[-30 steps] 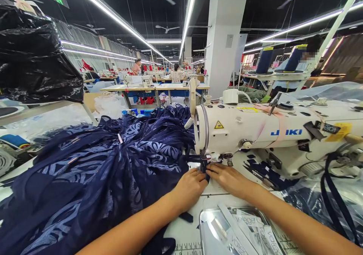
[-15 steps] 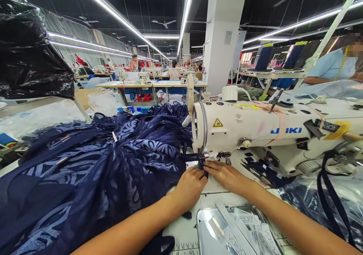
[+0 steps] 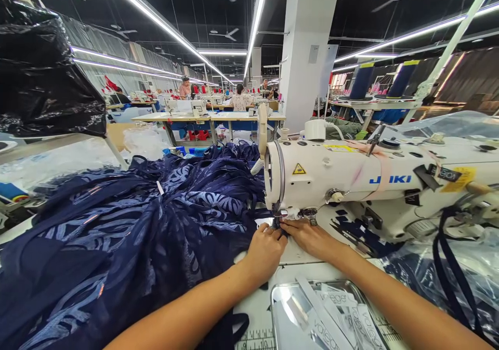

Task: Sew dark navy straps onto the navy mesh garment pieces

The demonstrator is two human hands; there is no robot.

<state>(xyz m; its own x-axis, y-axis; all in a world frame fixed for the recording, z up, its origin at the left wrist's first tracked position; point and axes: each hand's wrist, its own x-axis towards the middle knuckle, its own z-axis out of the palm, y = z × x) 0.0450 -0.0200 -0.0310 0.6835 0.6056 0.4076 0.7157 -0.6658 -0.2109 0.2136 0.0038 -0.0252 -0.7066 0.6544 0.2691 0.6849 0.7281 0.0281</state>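
A white sewing machine [image 3: 312, 176] stands in front of me, its needle area just beyond my fingertips. My left hand [image 3: 265, 254] is closed, its curled fingers on a piece of dark navy fabric [image 3: 276, 231] at the presser foot. From the other side, my right hand [image 3: 307, 236] lies low beside the foot, fingers stretched forward and their tips at the same fabric. A big heap of navy lace garments [image 3: 156, 236] covers the table to the left and reaches up to the machine.
A metal tray [image 3: 286, 308] with printed white labels [image 3: 335, 308] sits between my forearms. Scissors [image 3: 353, 238] and dark scraps lie under the machine arm. Clear plastic with dark straps [image 3: 448, 272] is at right. A black plastic bag [image 3: 42, 75] stands at upper left.
Both hands stay at the presser foot, the left shifted very slightly right. A dark strap end by the tray has moved a little to the right. The person at far right is out of view.
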